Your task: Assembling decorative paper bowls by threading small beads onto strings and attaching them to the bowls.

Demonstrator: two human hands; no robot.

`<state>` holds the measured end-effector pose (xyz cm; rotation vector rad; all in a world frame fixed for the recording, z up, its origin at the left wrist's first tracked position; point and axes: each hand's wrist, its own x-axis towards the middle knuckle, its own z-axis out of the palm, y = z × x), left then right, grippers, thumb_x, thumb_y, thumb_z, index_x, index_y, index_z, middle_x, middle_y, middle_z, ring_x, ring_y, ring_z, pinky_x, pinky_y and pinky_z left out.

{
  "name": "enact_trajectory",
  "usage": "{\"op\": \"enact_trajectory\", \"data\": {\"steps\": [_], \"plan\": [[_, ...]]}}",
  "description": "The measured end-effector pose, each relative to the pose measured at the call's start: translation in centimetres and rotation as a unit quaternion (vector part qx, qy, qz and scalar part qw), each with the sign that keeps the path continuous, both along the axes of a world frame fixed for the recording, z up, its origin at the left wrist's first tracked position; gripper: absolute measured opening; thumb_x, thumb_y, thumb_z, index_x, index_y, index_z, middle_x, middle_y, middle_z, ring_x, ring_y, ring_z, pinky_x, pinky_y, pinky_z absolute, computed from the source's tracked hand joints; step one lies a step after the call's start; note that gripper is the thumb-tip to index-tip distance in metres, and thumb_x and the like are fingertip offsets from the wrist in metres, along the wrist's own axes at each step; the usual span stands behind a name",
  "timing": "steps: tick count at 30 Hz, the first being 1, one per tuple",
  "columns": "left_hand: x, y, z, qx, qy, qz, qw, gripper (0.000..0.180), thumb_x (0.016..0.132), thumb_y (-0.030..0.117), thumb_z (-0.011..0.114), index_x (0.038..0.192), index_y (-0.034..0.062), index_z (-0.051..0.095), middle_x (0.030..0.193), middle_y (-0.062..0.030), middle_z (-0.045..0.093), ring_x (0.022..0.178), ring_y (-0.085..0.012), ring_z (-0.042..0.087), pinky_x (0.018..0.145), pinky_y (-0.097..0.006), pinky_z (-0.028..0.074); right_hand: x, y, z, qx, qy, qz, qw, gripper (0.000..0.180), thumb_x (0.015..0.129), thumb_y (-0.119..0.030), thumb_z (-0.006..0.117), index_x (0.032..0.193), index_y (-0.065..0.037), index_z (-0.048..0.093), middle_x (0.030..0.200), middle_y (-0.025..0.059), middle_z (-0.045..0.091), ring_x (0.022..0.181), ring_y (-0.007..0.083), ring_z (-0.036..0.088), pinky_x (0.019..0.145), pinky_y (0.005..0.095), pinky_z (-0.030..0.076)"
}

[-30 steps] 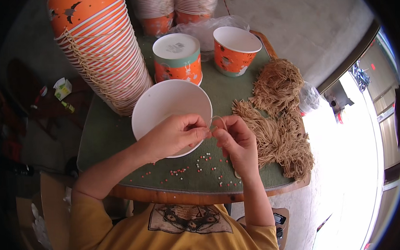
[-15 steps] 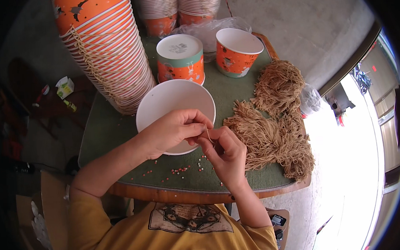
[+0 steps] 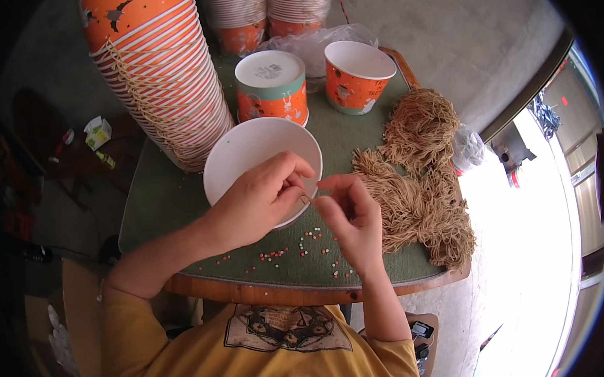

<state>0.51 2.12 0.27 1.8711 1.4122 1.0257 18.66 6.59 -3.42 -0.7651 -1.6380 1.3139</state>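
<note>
My left hand (image 3: 258, 190) is closed in a pinch on a short, thin tan cord (image 3: 306, 198), in front of a white-lined paper bucket (image 3: 246, 154) that opens toward me. My right hand (image 3: 352, 216) is just to the right, its curled thumb and fingers at the other end of the cord. The index fingertip is lifted away from the thumb. How the cord runs between the fingers is too small to make out. Small white and orange beads (image 3: 272, 255) lie scattered on the green table top (image 3: 168, 214) below my hands.
A tall leaning stack of orange buckets (image 3: 156, 80) with cords stands at left. Behind are an upturned bucket (image 3: 270, 72), an upright bucket (image 3: 359, 78) and bagged bucket stacks (image 3: 301, 10). Tan cord bundles (image 3: 417, 197) lie at right. A cardboard box (image 3: 85, 319) is at lower left.
My hands have moved slightly apart, the right one to the right, and its index finger has lifted. More beads show on the table beneath. The bucket between has shifted slightly left.
</note>
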Motion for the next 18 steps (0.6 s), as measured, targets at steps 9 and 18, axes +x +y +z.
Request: {"op": "enact_trajectory", "data": {"steps": [9, 18], "plan": [[-0.09, -0.24, -0.10, -0.028, -0.066, -0.017, 0.997, 0.022, 0.091, -0.004, 0.053, 0.112, 0.0009, 0.050, 0.095, -0.0047, 0.059, 0.088, -0.0101, 0.060, 0.077, -0.026, 0.051, -1.21, -1.00, 1.12, 0.137, -0.150, -0.084, 0.976, 0.010, 0.082, -0.009, 0.071, 0.086, -0.005, 0.063, 0.060, -0.0007, 0.044, 0.050, 0.0072, 0.037, 0.047, 0.0242, 0.034], [0.02, -0.45, -0.10, 0.008, 0.013, -0.028, 1.000, 0.014, 0.087, -0.004, 0.057, 0.100, 0.0010, 0.054, 0.096, -0.0057, 0.048, 0.085, -0.0116, 0.058, 0.075, -0.026, 0.050, -1.16, -1.00, 0.38, 0.098, -0.120, -0.086, 0.984, 0.008, 0.083, -0.006, 0.068, 0.084, -0.003, 0.061, 0.059, -0.0050, 0.042, 0.052, 0.0029, 0.035, 0.048, 0.0206, 0.032]]}}
